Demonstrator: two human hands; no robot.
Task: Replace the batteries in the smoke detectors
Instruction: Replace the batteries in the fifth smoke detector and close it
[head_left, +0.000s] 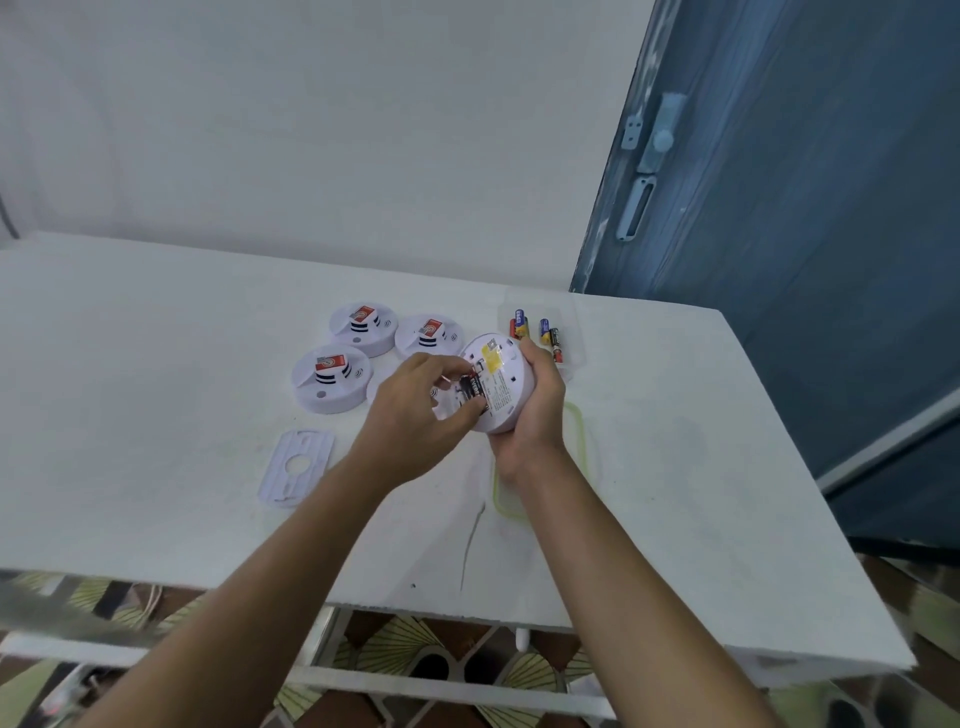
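Our right grip (530, 410) cups the upturned smoke detector (501, 387), and our left grip (415, 400) pinches a black battery (471, 391) at its bay.
We hold the detector above the worktop (156, 364). Other detectors (331, 376) lie left of it, spare batteries (545, 335) lie just behind it, and a mounting plate (296, 465) lies to its left, nearer us.

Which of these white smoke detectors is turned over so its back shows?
The smoke detector in the right hand: yellow sticker and batteries face up. The three detectors on the table show red-labelled fronts.
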